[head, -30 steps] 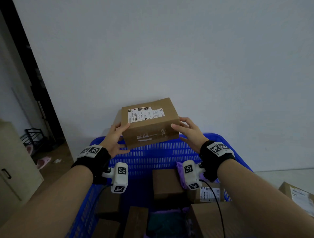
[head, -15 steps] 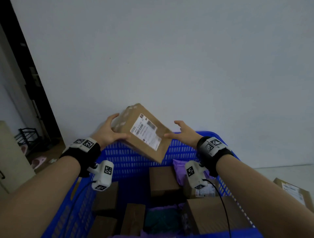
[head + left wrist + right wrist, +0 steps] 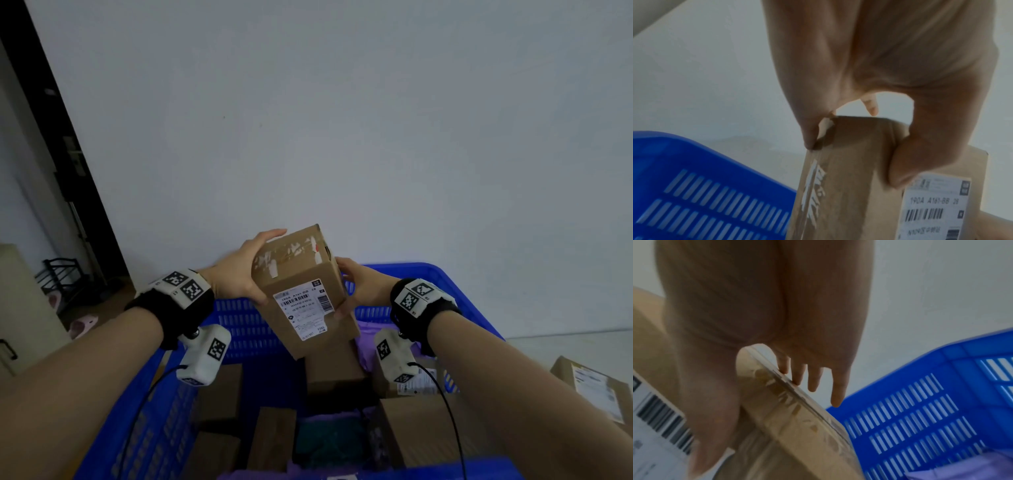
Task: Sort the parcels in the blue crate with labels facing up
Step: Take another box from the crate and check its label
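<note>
Cardboard parcel [image 3: 301, 291], a tape-scarred rectangular box, is held in the air above the far end of the blue crate [image 3: 455, 284], tilted so its white shipping label [image 3: 305, 308] faces the person. Left hand [image 3: 239, 270] grips its upper left corner, fingers curled over the top edge and thumb pressing the labelled face. Right hand [image 3: 356, 287] clasps the right side, thumb beside the label and fingers behind. Slotted plastic crate walls enclose more brown boxes [image 3: 335, 366] and a purple poly mailer [image 3: 366, 346].
</note>
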{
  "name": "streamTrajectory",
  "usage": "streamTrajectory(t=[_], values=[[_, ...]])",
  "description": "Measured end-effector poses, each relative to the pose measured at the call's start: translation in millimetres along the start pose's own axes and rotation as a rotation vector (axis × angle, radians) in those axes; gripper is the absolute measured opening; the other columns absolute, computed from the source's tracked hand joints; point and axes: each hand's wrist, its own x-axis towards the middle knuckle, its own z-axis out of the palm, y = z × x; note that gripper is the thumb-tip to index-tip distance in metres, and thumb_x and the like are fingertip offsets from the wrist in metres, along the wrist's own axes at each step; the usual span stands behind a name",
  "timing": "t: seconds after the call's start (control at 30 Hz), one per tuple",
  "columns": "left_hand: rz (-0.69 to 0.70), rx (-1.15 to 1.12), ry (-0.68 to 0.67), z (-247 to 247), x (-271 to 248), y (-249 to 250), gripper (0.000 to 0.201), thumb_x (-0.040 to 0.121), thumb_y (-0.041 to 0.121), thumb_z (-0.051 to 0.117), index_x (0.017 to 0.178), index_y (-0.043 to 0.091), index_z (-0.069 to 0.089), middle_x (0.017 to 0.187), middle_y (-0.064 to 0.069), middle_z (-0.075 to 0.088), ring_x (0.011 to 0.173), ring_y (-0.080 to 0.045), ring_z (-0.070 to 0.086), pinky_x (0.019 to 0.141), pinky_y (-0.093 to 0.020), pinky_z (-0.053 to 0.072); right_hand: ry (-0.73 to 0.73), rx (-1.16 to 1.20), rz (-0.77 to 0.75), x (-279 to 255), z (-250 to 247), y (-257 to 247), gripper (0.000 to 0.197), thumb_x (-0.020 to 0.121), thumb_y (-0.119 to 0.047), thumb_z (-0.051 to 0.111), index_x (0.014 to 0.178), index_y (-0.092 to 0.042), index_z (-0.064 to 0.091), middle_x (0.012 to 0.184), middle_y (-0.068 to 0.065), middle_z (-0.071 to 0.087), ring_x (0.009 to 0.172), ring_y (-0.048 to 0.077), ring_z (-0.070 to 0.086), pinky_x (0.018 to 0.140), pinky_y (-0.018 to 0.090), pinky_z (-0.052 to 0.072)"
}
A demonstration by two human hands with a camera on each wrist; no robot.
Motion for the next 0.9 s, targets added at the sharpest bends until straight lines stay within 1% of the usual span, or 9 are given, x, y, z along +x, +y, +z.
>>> streamTrajectory(t=[0.17, 0.27, 0.3, 0.37, 0.4, 0.47, 0.57, 0.73, 0.9], values=[[0.004, 0.014, -0.027, -2.7, 1.9, 7.8, 0.114, 0.045, 0.002, 0.081, 0.123, 0.065, 0.026, 0.132, -0.008, 0.041, 0.113, -0.026, 0.055, 0.086, -0.05, 0.055, -0.022, 0.116, -0.023, -0.7, 0.5, 2.3, 0.115, 0.063, 0.001, 0.083, 0.15, -0.025, 0.012, 0.151, -0.002, 0.031, 0.137, 0.017, 0.031, 0.108, 0.038, 0.036], [0.005, -0.035, -0.029, -2.8, 2.8, 8.8, 0.111, 0.05, -0.005, 0.077, 0.127, 0.059, 0.03, 0.136, -0.008, 0.039, 0.115, -0.028, 0.054, 0.083, -0.053, 0.055, 0.002, 0.164, -0.009, 0.8, 0.8, 5.5, 0.105, 0.065, 0.003, 0.08, 0.147, -0.023, 0.02, 0.144, 0.003, 0.039, 0.132, 0.024, 0.041, 0.104, 0.045, 0.043], [0.005, -0.074, -0.014, -2.3, 3.2, 8.3, 0.109, 0.055, -0.01, 0.074, 0.129, 0.056, 0.03, 0.141, -0.007, 0.036, 0.119, -0.027, 0.052, 0.085, -0.05, 0.055, 0.012, 0.181, 0.004, 0.8, -0.2, 5.7, 0.101, 0.066, 0.001, 0.079, 0.145, -0.022, 0.022, 0.141, 0.003, 0.042, 0.128, 0.025, 0.046, 0.101, 0.046, 0.046], [-0.029, -0.163, 0.054, -0.3, 1.6, 8.0, 0.106, 0.067, -0.02, 0.067, 0.138, 0.046, 0.025, 0.151, -0.002, 0.024, 0.133, -0.021, 0.039, 0.09, -0.035, 0.053, 0.031, 0.215, 0.024, 0.7, -2.6, 6.3, 0.093, 0.068, -0.003, 0.079, 0.144, -0.022, 0.027, 0.135, 0.002, 0.046, 0.119, 0.025, 0.054, 0.095, 0.046, 0.051], [-0.061, -0.198, 0.109, 0.3, 1.0, 7.2, 0.106, 0.07, -0.021, 0.066, 0.143, 0.042, 0.021, 0.155, -0.004, 0.019, 0.139, -0.021, 0.032, 0.091, -0.03, 0.049, 0.045, 0.229, 0.026, 1.9, -3.8, 7.6, 0.091, 0.069, -0.005, 0.079, 0.143, -0.023, 0.029, 0.133, 0.002, 0.047, 0.116, 0.025, 0.056, 0.093, 0.046, 0.053], [-0.131, -0.312, 0.208, 1.0, 0.3, 2.4, 0.106, 0.073, -0.018, 0.066, 0.148, 0.038, 0.016, 0.158, -0.009, 0.013, 0.142, -0.027, 0.027, 0.094, -0.033, 0.044, 0.076, 0.277, 0.03, 3.2, -4.2, 8.6, 0.087, 0.067, -0.009, 0.08, 0.14, -0.026, 0.034, 0.129, 0.001, 0.052, 0.112, 0.025, 0.059, 0.091, 0.048, 0.054], [-0.218, -0.501, 0.236, 2.1, -0.8, -8.0, 0.094, 0.077, -0.011, 0.067, 0.146, 0.035, 0.024, 0.152, -0.014, 0.029, 0.132, -0.032, 0.043, 0.094, -0.047, 0.049, 0.128, 0.396, 0.046, 6.4, -4.6, 11.2, 0.088, 0.063, -0.015, 0.082, 0.139, -0.026, 0.038, 0.123, 0.002, 0.061, 0.109, 0.024, 0.062, 0.088, 0.049, 0.055], [-0.276, -0.541, 0.176, 10.9, -2.5, -11.2, 0.061, 0.084, 0.006, 0.065, 0.139, 0.023, 0.043, 0.117, -0.01, 0.066, 0.113, -0.026, 0.06, 0.096, -0.048, 0.049, 0.171, 0.561, 0.026, 5.3, -8.5, 5.7, 0.066, 0.076, -0.012, 0.074, 0.134, -0.022, 0.045, 0.112, 0.005, 0.07, 0.106, 0.023, 0.065, 0.087, 0.046, 0.055], [-0.235, -0.621, 0.193, 18.3, 0.1, -5.9, 0.06, 0.087, 0.014, 0.064, 0.14, 0.029, 0.041, 0.115, -0.008, 0.068, 0.104, -0.024, 0.065, 0.084, -0.042, 0.054, 0.209, 0.659, -0.012, 5.6, -10.7, 0.6, 0.059, 0.077, -0.018, 0.076, 0.13, -0.02, 0.052, 0.115, 0.008, 0.069, 0.106, 0.028, 0.066, 0.093, 0.051, 0.052]])
